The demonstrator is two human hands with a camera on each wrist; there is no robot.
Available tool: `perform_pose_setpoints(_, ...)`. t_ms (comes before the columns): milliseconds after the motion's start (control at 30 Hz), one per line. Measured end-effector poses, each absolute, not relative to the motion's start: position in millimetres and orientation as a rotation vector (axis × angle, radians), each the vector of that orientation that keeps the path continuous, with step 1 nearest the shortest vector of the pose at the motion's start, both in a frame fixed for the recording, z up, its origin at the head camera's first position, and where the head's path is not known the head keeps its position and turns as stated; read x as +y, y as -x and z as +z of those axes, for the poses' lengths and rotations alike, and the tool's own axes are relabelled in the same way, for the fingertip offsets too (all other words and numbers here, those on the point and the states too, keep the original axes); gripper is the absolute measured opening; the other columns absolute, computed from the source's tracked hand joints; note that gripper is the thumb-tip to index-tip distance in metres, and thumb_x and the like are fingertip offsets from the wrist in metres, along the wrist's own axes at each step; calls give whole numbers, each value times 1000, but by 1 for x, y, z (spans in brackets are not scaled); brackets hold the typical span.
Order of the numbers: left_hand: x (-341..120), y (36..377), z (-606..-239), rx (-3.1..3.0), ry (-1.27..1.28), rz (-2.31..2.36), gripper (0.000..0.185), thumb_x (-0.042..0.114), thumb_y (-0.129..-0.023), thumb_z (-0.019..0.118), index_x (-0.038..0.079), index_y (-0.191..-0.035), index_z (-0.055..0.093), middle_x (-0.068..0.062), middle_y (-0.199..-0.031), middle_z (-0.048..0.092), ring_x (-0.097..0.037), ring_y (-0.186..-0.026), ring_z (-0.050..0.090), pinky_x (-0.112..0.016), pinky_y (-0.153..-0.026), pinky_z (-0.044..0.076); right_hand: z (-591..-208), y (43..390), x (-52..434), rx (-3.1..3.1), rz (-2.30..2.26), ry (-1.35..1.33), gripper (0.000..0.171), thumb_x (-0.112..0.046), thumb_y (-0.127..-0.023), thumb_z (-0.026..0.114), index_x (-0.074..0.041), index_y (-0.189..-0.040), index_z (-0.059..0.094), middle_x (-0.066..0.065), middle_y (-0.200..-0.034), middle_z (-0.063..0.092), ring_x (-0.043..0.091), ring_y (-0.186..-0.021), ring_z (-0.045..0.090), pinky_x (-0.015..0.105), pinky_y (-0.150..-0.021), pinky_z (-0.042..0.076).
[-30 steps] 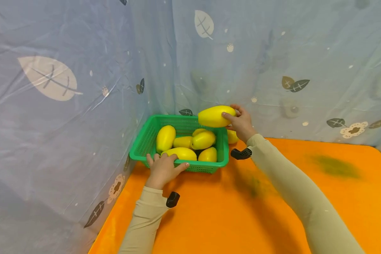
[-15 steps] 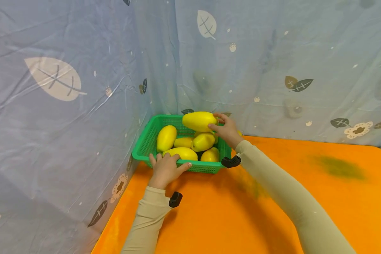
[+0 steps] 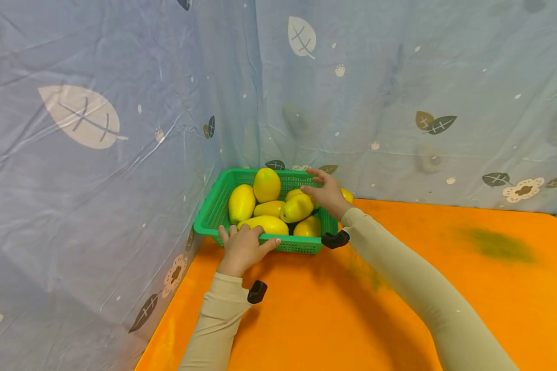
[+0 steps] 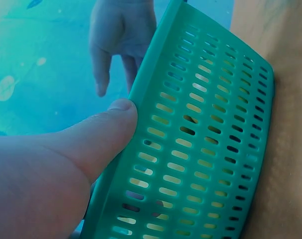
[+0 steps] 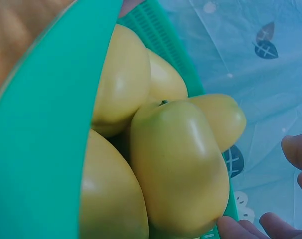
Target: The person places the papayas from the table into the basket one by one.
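The right hand (image 3: pixel 327 198) had just released the mango (image 3: pixel 266 185) into the basket (image 3: pixel 213 208) at 12 o'clock, fingers spread, while the left hand (image 3: pixel 242 246) gripped the rim.

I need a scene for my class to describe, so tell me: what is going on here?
A person is working at a green plastic basket in the corner of an orange table. The left hand grips the basket's near rim, thumb on its slotted wall. The right hand hovers open over the far right side, holding nothing. Several yellow mangoes lie piled in the basket; another mango shows behind the right hand.
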State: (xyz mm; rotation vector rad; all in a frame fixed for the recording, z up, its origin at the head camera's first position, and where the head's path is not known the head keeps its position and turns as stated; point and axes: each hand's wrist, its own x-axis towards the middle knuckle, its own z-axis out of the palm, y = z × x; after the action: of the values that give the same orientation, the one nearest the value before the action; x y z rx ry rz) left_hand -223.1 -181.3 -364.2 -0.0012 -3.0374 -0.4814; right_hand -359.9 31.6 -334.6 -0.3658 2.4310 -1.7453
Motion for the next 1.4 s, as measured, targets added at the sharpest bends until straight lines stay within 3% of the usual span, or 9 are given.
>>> perform_pose_setpoints(233, -181, 223, -366, -3028, 6, -502, 62, 63, -94, 63, 14, -131, 70, -20, -123, 65, -54, -127, 46, -80, -117, 7, -332, 363, 41, 2417, -1761, 344, 61, -18, -102, 63, -14, -158, 39, 25, -162, 31, 42, -142, 44, 56, -110, 48)
perform_pose_setpoints(600, -184, 225, -364, -3027, 0, -508, 62, 62, -94, 63, 14, -131, 69, -21, -124, 64, -54, -129, 44, -79, -118, 5, -324, 385, 93, 2437, -1922, 197, 63, -21, -104, 59, -10, -160, 32, 25, -164, 27, 44, -143, 44, 56, -116, 42)
perform_pose_setpoints(933, -181, 225, -365, -3044, -13, -510, 62, 62, -94, 63, 14, -132, 69, -20, -125, 64, -53, -128, 45, -79, -118, 5, -367, 396, 126, 2496, -1832, -22, 65, -20, -105, 57, -9, -162, 28, 30, -164, 24, 48, -142, 42, 57, -114, 44)
perform_pose_setpoints(1167, -178, 228, -366, -3048, -3, -511, 60, 62, -94, 63, 15, -130, 69, -20, -124, 64, -53, -129, 44, -78, -119, 6, -404, 401, 126, 2606, -1657, -40, 68, -26, -104, 58, -6, -162, 27, 33, -162, 26, 48, -148, 33, 57, -114, 43)
perform_pose_setpoints(1267, -180, 227, -366, -3046, -15, -511, 60, 62, -94, 63, 15, -130, 69, -19, -124, 64, -53, -130, 44, -78, -119, 5, -415, 405, 119, 2587, -1672, -57, 69, -26, -104, 59, -7, -162, 27, 33, -161, 29, 46, -145, 40, 49, -104, 53)
perform_pose_setpoints(1400, -183, 227, -365, -3038, -25, -515, 59, 62, -94, 63, 16, -130, 70, -19, -124, 65, -52, -130, 45, -78, -119, 6, -421, 409, 110, 2515, -1751, -97, 68, -24, -104, 58, -10, -163, 27, 30, -163, 29, 45, -135, 52, 29, -77, 60)
